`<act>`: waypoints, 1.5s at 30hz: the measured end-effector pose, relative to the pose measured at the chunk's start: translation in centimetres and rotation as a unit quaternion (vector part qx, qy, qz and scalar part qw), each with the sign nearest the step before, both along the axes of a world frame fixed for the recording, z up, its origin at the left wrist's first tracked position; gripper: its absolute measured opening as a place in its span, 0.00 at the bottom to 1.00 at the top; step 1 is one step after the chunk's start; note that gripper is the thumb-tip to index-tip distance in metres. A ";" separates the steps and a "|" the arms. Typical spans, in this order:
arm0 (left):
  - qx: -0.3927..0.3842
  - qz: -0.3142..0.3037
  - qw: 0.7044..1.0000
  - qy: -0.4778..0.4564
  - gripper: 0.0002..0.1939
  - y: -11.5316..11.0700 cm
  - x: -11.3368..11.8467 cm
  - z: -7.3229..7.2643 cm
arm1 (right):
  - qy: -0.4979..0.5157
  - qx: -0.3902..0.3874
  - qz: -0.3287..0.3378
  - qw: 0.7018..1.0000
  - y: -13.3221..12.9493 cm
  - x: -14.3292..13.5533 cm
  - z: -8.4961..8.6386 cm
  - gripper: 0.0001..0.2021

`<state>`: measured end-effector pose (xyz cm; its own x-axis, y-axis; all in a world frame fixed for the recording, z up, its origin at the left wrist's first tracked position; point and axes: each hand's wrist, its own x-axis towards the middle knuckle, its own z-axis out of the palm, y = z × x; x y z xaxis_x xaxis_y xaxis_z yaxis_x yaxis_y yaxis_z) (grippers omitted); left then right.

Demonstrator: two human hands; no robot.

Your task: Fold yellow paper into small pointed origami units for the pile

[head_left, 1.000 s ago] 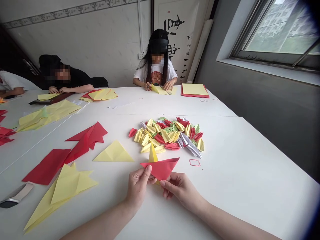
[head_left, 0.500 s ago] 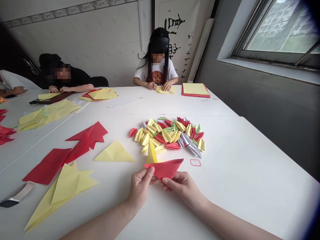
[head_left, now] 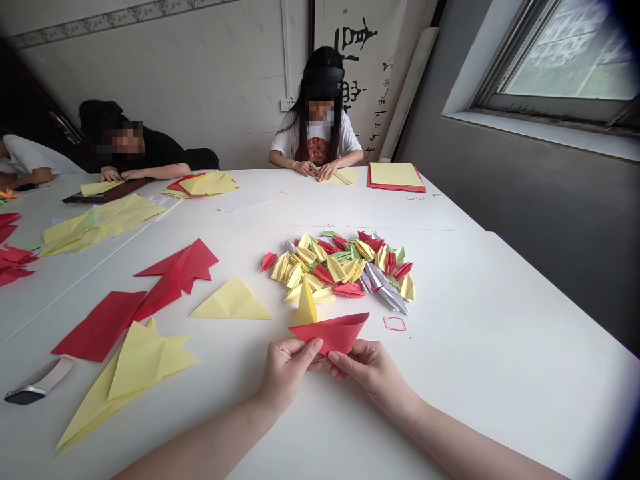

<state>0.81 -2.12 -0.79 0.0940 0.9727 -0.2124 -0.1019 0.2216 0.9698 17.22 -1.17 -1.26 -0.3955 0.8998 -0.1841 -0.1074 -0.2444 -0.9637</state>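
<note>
A red paper boat point(head_left: 333, 333) is pinched between my two hands, low over the white table. A yellow paper peak point(head_left: 306, 308) rises at its left side. My left hand point(head_left: 287, 367) grips the boat's left part, thumb on the near face. My right hand point(head_left: 365, 367) pinches its lower right side with thumb and fingers. Some fingertips are hidden behind the paper. Just beyond lies a heap of folded paper pieces point(head_left: 340, 267) in yellow, red, green and pale purple. A yellow paper triangle point(head_left: 231, 300) lies left of the heap.
Red sheets point(head_left: 100, 327) and yellow folded sheets point(head_left: 135, 373) lie at left, beside a watch point(head_left: 37, 383). Across the white table point(head_left: 500, 360), one person point(head_left: 317, 127) handles yellow paper near a paper stack point(head_left: 395, 175). Another person point(head_left: 145, 150) leans at far left.
My left thumb has slid slightly right along the boat's lower edge, and both hands are closer together. The view has shifted a little. The person across has moved their hands slightly.
</note>
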 end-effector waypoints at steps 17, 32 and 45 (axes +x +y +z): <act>0.008 -0.009 1.000 0.005 0.19 0.1 -0.1 0.2 | -0.008 0.002 0.014 1.000 0.1 0.1 -0.1 0.17; 0.031 0.008 0.998 0.051 0.18 0.3 -0.7 -0.6 | 0.063 -0.008 -0.053 0.997 0.7 0.4 0.5 0.18; 0.000 -0.052 0.997 0.053 0.15 0.3 -0.1 -0.3 | 0.084 0.004 -0.016 0.996 0.7 0.2 0.8 0.16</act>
<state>0.76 -1.86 -1.05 0.1708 0.9587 -0.2272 0.0240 0.2265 0.9737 17.46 -0.44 -0.50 -0.3915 0.9136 -0.1103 -0.2744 -0.2303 -0.9336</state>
